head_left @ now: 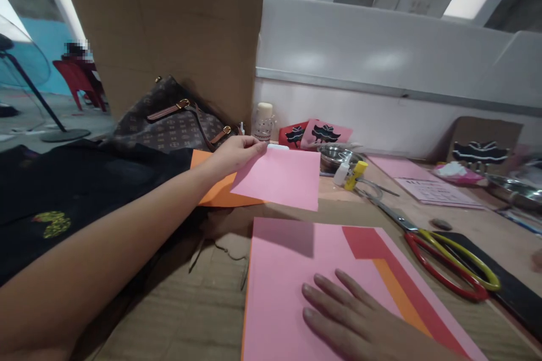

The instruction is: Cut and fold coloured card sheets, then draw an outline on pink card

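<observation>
My left hand (239, 153) reaches across the table and pinches a pink sheet of paper (283, 177) by its upper left corner. That sheet is lifted, and its shadow falls on the papers below. Behind it lies an orange sheet (214, 186), partly covered by my hand and the pink sheet. My right hand (355, 316) rests flat, fingers spread, on a larger stack of pink paper (279, 276). A red strip (364, 242) and an orange strip (393, 282) of paper show along the right of this stack.
Scissors (417, 231) with red and yellow handles lie right of the stack. A yellow glue stick (355, 175), a white bottle (342, 172) and a metal bowl (334, 155) stand behind. A brown handbag (169, 118) and dark cloth (84, 197) occupy the left; a cardboard panel (169, 34) rises behind.
</observation>
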`<state>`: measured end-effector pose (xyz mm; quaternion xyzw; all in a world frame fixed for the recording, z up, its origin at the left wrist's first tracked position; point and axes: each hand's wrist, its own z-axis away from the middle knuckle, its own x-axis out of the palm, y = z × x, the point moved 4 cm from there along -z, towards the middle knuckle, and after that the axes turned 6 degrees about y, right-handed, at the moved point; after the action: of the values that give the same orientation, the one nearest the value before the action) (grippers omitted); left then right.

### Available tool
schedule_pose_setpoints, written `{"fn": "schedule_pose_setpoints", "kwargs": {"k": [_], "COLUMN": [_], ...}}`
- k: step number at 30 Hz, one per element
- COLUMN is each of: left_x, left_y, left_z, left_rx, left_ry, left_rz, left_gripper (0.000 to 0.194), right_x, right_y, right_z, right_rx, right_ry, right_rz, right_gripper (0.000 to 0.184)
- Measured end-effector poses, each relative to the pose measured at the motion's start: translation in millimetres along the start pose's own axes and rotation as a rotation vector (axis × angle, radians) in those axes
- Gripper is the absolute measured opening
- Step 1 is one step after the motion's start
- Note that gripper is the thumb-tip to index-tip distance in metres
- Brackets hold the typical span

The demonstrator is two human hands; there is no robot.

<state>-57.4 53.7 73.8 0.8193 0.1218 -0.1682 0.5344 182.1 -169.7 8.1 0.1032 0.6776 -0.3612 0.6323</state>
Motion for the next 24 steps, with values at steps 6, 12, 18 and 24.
{"fn": "schedule_pose_setpoints", "kwargs": {"k": [6,12,18,24], "left_x": [10.1,30.4,73.1,69.0], "left_y": [18,52,44,26], "left_z": [13,44,77,41], "left_rx": [0.008,0.139,0.179,0.393], "left_ry": [-0.111,-0.361,-0.624,-0.196], "left_rz": [0.036,-0.101,-0.163,-0.4], "left_gripper": [0.043,0.036,0.024,0.027], "right_x": [-14,-21,-20,-12], "right_y": [17,44,69,76], "right_z": [-10,-30,-16,-17], "right_rx": [0.156,0.138,0.606,0.551], "right_ry": [-0.069,0.174,0.623,0.683], "right_rz": [-0.149,-0.224,-0.987,-0.96], "right_gripper": [0.079,0.065,0.042,0.044]}}
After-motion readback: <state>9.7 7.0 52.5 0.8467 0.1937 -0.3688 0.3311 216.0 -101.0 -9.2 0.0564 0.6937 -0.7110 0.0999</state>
